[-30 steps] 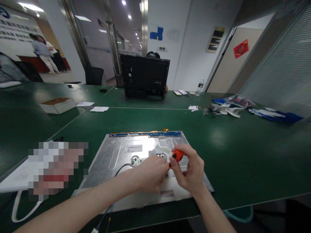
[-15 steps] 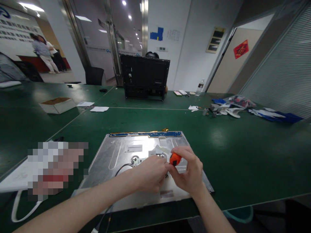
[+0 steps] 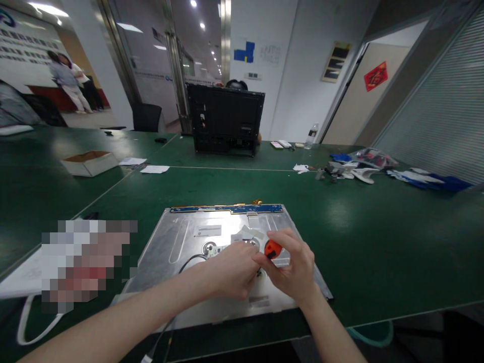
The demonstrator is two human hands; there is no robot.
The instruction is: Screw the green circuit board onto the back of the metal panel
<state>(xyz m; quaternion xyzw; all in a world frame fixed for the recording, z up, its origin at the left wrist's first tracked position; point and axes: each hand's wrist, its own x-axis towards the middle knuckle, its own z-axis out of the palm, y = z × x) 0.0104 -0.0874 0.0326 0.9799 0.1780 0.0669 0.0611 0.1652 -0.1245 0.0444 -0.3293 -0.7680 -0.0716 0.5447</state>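
A silver metal display panel (image 3: 159,252) lies flat on the green table before me, with a long blue circuit board (image 3: 260,208) along its far edge. My right hand (image 3: 297,264) grips the orange and black handle of a screwdriver (image 3: 273,249) between thumb and fingers, over the panel's right half. Close against it, my left hand (image 3: 238,269) is closed near the panel's middle; its fingertips and whatever they pinch are hidden. From under that hand shows a small white circuit board (image 3: 215,251), joined to a black cable (image 3: 186,263). The screwdriver's tip is out of sight.
A black monitor (image 3: 227,118) stands at the far side, a person partly behind it. An open white box (image 3: 91,166) sits at left, papers beside it. Assorted parts, bags and a bottle (image 3: 311,136) lie at far right. A blurred-out object covers the near left.
The screwdriver handle has turned slightly in my right hand, whose thumb and fingers have shifted a little. My left hand stays almost in place.
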